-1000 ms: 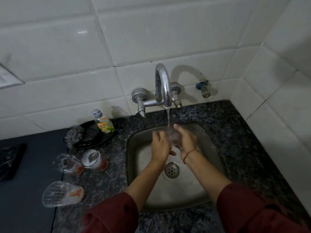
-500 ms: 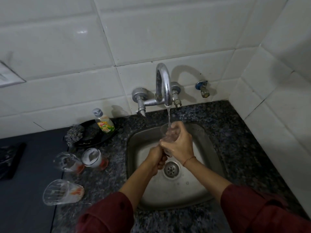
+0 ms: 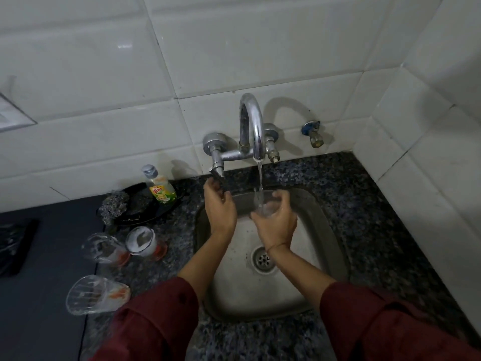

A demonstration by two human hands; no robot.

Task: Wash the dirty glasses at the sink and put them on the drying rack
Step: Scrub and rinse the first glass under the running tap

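My right hand (image 3: 276,222) grips a clear glass (image 3: 263,204) upright over the steel sink (image 3: 322,230), with its mouth under the running stream from the chrome tap (image 3: 253,128). My left hand (image 3: 220,207) is raised to the tap's left lever handle (image 3: 218,175), its fingers curled at the handle. Three dirty glasses stand on the counter left of the sink: one (image 3: 104,248) and a foamy one (image 3: 144,242) side by side, and a third (image 3: 95,295) nearer to me. No drying rack shows in view.
A dish soap bottle (image 3: 160,187) and a steel scrubber (image 3: 114,205) sit on a dark tray behind the glasses. A capped pipe outlet (image 3: 313,134) sticks out of the tiled wall. Speckled granite counter (image 3: 364,204) surrounds the sink; the wall corner closes the right side.
My left hand left the glass and rose to the tap's left handle. The right hand now holds the glass alone, upright under the stream.
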